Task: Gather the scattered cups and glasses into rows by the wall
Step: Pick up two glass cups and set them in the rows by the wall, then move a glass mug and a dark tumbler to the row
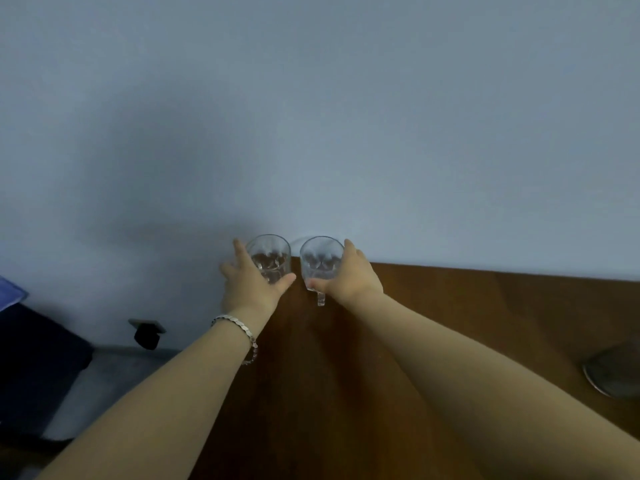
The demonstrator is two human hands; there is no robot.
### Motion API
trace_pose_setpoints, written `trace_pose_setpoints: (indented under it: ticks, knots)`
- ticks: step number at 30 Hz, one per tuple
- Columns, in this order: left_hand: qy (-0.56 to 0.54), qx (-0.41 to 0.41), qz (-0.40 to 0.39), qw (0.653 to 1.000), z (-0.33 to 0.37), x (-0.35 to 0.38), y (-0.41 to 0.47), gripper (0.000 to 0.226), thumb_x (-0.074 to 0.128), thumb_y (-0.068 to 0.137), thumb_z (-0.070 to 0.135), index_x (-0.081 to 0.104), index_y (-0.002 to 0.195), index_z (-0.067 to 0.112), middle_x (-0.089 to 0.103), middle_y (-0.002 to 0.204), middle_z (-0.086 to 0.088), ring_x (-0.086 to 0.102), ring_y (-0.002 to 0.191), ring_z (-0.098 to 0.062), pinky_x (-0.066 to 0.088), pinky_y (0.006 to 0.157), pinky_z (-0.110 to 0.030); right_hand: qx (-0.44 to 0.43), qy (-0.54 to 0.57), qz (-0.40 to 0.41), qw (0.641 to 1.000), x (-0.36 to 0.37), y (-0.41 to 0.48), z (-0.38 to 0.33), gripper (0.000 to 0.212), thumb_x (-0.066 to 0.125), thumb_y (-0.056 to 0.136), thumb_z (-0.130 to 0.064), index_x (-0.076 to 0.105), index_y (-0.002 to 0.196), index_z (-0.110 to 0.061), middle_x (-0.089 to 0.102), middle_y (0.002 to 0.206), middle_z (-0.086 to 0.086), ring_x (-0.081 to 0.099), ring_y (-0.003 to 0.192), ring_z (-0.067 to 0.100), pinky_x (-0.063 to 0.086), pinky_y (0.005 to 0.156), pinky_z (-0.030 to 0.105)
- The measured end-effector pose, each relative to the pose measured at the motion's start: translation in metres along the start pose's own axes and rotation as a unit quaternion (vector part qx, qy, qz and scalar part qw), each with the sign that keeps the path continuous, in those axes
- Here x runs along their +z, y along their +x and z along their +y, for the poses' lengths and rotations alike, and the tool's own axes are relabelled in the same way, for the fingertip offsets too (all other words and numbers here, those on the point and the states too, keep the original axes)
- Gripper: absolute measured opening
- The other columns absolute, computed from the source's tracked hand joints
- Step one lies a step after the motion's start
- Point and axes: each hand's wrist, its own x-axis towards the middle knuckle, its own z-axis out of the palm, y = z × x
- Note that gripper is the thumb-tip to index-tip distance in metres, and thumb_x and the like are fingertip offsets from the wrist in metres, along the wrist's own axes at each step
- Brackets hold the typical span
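**Two glasses held at the wall**

Both arms reached forward over the brown wooden table (450,306) toward the pale blue wall (311,116). The left hand (251,285) was wrapped around a clear glass tumbler (272,252), thumb on its near right side and fingers round the left. A silver bracelet (239,327) sat on that wrist. The right hand (349,277) gripped a clear glass cup (318,259) from its right side, and the cup's small handle (321,298) pointed back toward the person. The two glasses stood upright, side by side with a narrow gap between them, at the table's far edge next to the wall. A round metal object (613,372), blurred, lay at the table's right edge. A dark object (147,334) hung low on the wall at left.
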Motion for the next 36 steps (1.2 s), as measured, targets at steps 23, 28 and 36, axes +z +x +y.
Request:
trace_pose_setpoints:
  ticks: [23,28,36]
  knots:
    - [0.258,0.222,-0.318,0.885,0.079,0.045,-0.34,0.026,0.048,0.094,0.031,0.061,0.115,0.022,0.066,0.11,0.002,0.063,0.097,-0.017,0.052,0.09,-0.037,0.048,-0.282,-0.041,0.957,-0.195,-0.327,0.258,0.055,0.061,0.088,-0.038,0.046,0.135,-0.014,0.045,0.137,0.008,0.043,0.127,0.029,0.04,0.106,0.04]
    - [0.247,0.158,-0.327,0.899,0.075,0.059,-0.393,0.027,0.048,0.095,0.029,0.059,0.119,0.023,0.064,0.115,0.002,0.062,0.103,-0.015,0.052,0.091,-0.033,0.06,-0.233,-0.029,0.97,-0.201,-0.307,0.291,0.109,0.072,0.075,-0.052,0.004,0.152,-0.016,0.014,0.159,0.013,0.017,0.145,0.032,0.026,0.116,0.044]
    - [0.227,0.072,-0.274,0.932,0.045,0.048,-0.441,0.026,0.047,0.096,0.028,0.058,0.119,0.021,0.063,0.115,0.001,0.061,0.098,-0.014,0.051,0.084,-0.027,0.035,-0.176,0.009,0.984,-0.164,-0.295,0.288,0.086,0.075,0.077,-0.036,0.028,0.145,-0.012,0.036,0.144,0.014,0.036,0.132,0.035,0.043,0.1,0.044]
